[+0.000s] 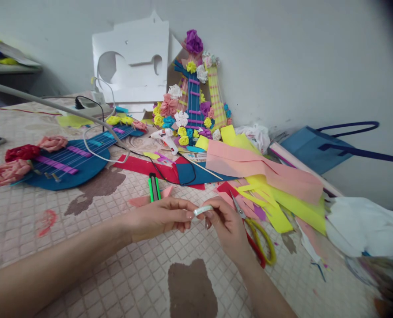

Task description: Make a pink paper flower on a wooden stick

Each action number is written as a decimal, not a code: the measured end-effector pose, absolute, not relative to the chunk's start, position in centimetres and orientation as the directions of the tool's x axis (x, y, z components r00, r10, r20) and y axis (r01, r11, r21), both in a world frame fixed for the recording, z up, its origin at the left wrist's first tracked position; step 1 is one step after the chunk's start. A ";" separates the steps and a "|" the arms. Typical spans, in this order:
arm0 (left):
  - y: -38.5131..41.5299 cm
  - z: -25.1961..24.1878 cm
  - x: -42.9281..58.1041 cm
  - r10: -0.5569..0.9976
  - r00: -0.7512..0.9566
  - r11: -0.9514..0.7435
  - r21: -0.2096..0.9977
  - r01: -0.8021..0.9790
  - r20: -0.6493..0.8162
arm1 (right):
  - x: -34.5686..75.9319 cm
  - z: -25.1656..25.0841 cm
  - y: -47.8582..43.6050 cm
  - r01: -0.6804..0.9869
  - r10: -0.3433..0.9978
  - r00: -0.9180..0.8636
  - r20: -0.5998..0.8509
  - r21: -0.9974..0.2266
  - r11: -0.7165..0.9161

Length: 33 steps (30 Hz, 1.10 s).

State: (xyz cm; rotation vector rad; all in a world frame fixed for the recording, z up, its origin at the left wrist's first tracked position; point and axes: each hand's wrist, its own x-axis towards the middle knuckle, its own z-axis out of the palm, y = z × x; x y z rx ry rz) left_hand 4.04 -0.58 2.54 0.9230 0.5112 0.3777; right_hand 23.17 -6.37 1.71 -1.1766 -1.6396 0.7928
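Over patterned tablecloth (84, 247), both hands pinch a narrow white strip (203, 210).

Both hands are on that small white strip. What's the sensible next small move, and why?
Probably roll the white strip tighter: the left hand and right hand each pinch an end of it, and it looks partly curled.

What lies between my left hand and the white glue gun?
Head view, from the left hand up: a green box cutter, a pink paper scrap, then red paper crossed by a black cord, then the glue gun.
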 end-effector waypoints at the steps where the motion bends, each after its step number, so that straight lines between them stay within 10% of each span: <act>1: -0.6 2.5 4.1 0.518 0.816 0.550 0.831 -0.088 -0.256 | 23.2 1.8 -6.4 0.369 0.936 -0.110 0.334 -0.861 0.351; 11: -0.6 2.1 4.2 0.579 0.758 0.470 0.883 -0.007 -0.302 | 22.9 1.9 -6.8 0.588 0.853 -0.242 0.462 -0.630 0.508; 20: -0.4 2.2 3.9 0.492 0.841 0.544 0.834 -0.093 -0.227 | 22.9 1.7 -6.6 0.404 0.934 -0.043 0.355 -0.849 0.341; 33: -0.5 2.0 4.1 0.493 0.844 0.578 0.805 -0.134 -0.213 | 23.0 1.7 -6.5 0.382 0.940 -0.035 0.339 -0.865 0.326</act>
